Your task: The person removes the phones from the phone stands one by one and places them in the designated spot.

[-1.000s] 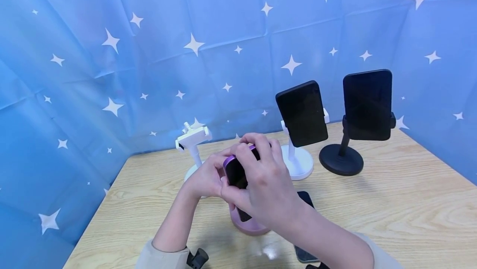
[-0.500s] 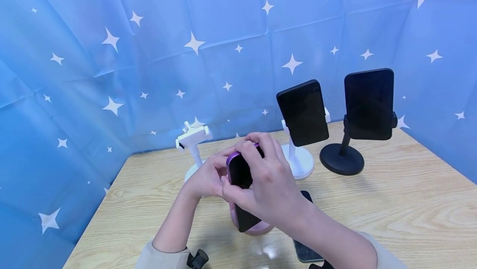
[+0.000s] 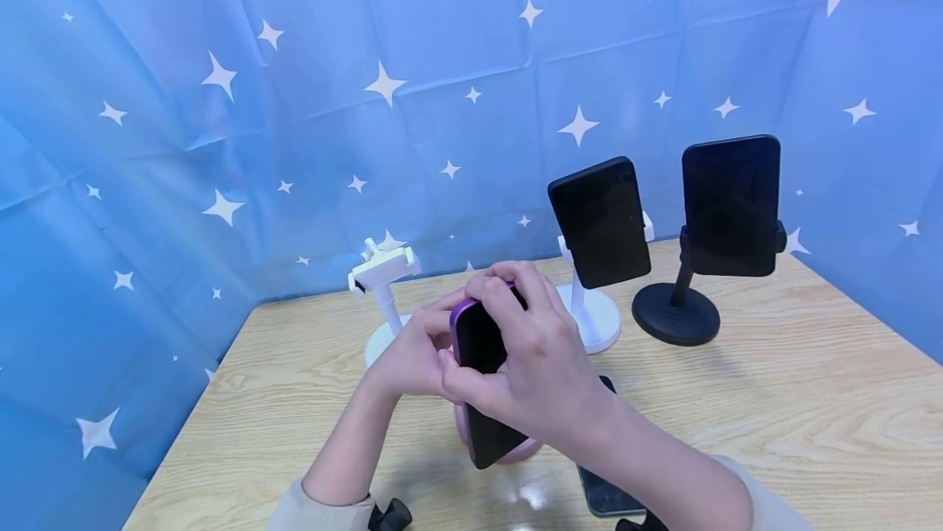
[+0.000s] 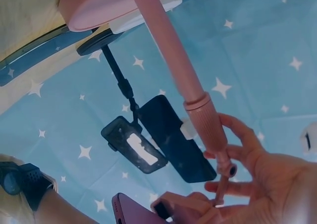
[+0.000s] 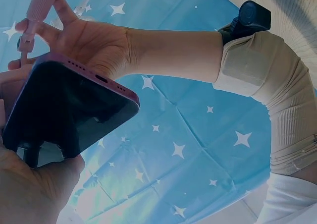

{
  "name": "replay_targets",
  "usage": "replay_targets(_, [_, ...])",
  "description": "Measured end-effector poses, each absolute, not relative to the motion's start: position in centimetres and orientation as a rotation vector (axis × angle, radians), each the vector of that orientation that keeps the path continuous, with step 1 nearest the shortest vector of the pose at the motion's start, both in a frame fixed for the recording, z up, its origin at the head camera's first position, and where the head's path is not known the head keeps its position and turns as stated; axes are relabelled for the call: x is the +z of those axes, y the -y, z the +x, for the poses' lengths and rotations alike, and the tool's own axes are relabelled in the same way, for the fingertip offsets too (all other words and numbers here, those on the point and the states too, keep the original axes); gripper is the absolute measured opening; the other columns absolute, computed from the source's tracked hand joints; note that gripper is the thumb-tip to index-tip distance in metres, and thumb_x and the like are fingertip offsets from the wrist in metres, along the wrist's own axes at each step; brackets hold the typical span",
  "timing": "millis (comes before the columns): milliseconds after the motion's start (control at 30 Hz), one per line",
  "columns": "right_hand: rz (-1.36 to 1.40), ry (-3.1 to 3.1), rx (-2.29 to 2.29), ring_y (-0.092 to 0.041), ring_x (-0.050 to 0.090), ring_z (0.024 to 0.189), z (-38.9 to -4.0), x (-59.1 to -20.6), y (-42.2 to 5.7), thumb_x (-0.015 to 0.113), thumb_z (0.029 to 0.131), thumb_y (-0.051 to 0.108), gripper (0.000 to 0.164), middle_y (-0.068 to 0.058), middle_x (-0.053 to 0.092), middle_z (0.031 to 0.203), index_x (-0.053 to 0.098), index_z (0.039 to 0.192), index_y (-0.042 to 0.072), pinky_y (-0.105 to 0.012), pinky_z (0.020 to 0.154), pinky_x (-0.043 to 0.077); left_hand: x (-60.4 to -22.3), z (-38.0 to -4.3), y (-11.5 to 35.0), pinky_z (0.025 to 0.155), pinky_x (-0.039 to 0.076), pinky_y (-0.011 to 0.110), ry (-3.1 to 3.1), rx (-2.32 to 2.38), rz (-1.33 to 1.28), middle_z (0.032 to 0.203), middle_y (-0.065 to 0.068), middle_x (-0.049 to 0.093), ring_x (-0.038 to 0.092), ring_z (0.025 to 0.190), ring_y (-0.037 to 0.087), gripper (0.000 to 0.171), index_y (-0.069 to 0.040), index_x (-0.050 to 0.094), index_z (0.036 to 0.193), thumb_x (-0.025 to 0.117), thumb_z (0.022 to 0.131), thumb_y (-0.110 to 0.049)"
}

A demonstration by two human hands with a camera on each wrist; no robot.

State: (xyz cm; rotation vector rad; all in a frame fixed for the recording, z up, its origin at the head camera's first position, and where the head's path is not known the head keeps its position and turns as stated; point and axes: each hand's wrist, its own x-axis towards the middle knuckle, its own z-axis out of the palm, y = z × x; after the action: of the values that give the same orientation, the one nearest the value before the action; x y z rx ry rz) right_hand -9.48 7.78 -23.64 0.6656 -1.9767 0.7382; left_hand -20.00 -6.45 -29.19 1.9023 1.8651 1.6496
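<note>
A purple-edged phone (image 3: 486, 433) with a dark screen is in my right hand (image 3: 541, 359), fingers over its top edge and thumb on the near side. It stands tilted at the head of a pink phone stand (image 4: 171, 45), whose round base shows below it in the head view. My left hand (image 3: 416, 355) holds the stand's upper part behind the phone; in the left wrist view its fingers reach round the thin neck and the pink clamp (image 4: 185, 206). Whether the phone sits inside the clamp jaws is hidden by the hands and the phone.
A white phone stand (image 3: 383, 269) without a phone is at the back left. Behind the right hand, another white stand (image 3: 585, 322) bears a phone (image 3: 600, 224), beside a black stand (image 3: 674, 314) with a phone (image 3: 729, 208). One more phone (image 3: 607, 498) lies under the right forearm.
The purple phone has turned and its lower end has come down toward me, so more of its screen shows. My right hand has shifted slightly right; the left hand has barely moved.
</note>
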Motion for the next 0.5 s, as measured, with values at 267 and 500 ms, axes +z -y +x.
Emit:
replay_targets(267, [0.649,1.997,0.725,-0.023,0.053,0.092,-9.0,-23.6,-8.6,0.072,0.063,0.020,0.041,-0.011,0.054,0.102,0.058,0.099,0.007,-0.036,0.065,0.051,-29.1,-19.9,6.4,0.094,0.043,0.041,-1.796,1.694,1.875,0.121,0.008,0.051,0.044,0.117,0.028,0.032,0.000,0.066,0.095,0.067,0.063,0.007])
replay_targets(500, [0.557,2.065,0.697,-0.019,0.054,0.082,-8.7,-23.5,-10.9,0.074,0.062,0.020,0.042,-0.010,0.054,0.098,0.057,0.098,0.006,-0.030,0.057,0.053,-28.9,-20.1,6.6,0.083,0.050,0.033,-1.783,1.740,1.845,0.118,0.014,0.048,0.046,0.111,0.023,0.062,-0.011,0.063,0.117,0.070,0.060,0.012])
